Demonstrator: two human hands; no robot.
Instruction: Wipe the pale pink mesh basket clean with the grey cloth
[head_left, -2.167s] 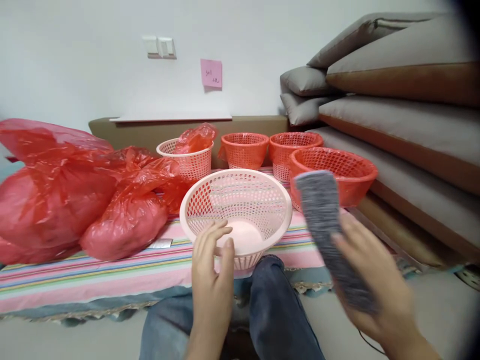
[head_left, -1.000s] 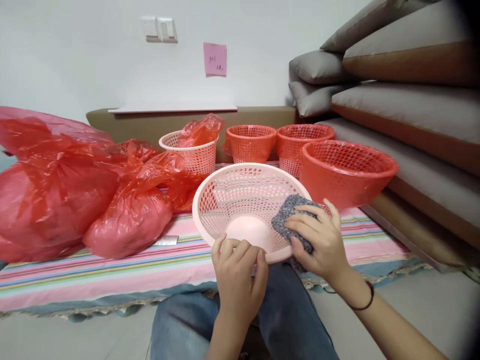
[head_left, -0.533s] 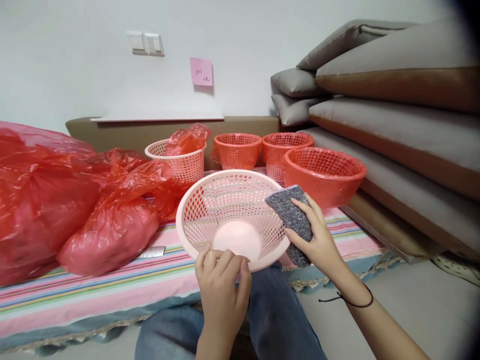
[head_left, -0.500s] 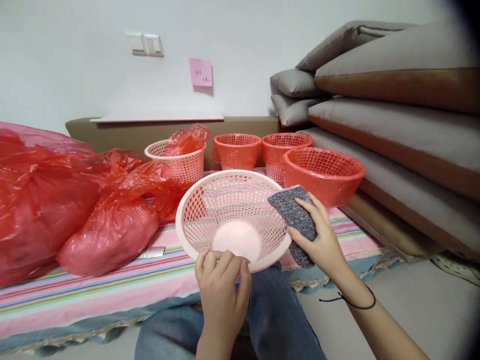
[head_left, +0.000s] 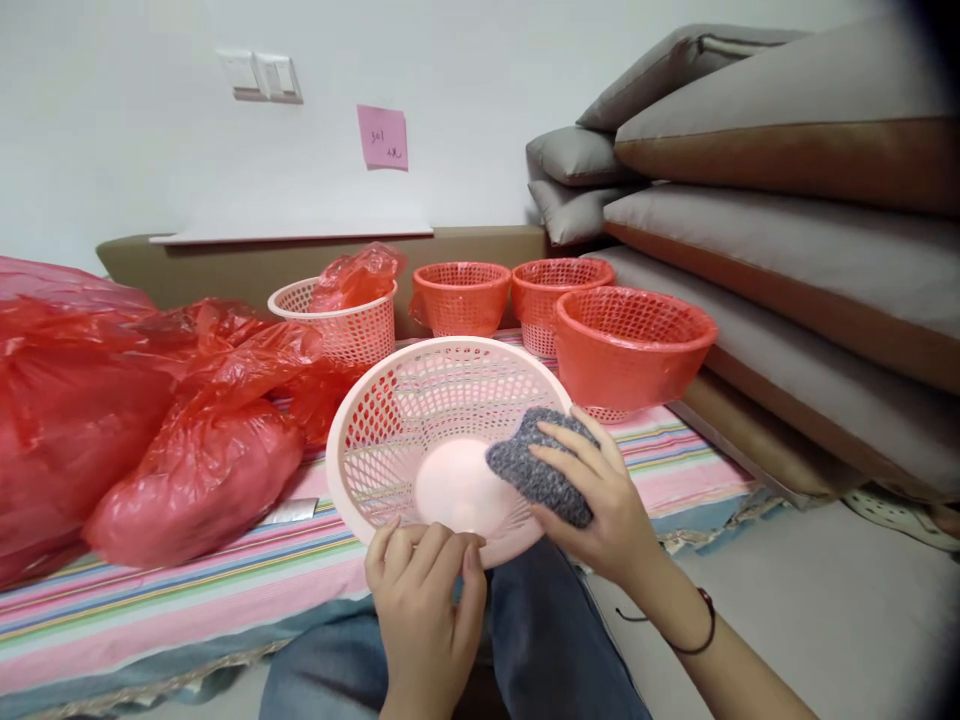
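Note:
A pale pink basket (head_left: 456,480) with a perforated wall and a solid round bottom is tilted toward me above my knees. My left hand (head_left: 427,590) grips its near rim, fingers curled over the edge. In my right hand (head_left: 600,500) is a dark grey fuzzy sponge (head_left: 544,465), pinched between thumb and fingers. The sponge lies over the basket's right rim and the inside of its right wall.
Red plastic bags (head_left: 202,460) fill the left of the striped cloth (head_left: 225,590). Behind stand a pink basket (head_left: 345,330) holding a red bag and several red-wrapped baskets (head_left: 634,345). Grey cushions (head_left: 780,230) are stacked at the right.
My right hand has moved the sponge left and inward, from outside the right rim to over the basket's interior. The view has shifted slightly; my left hand still grips the rim.

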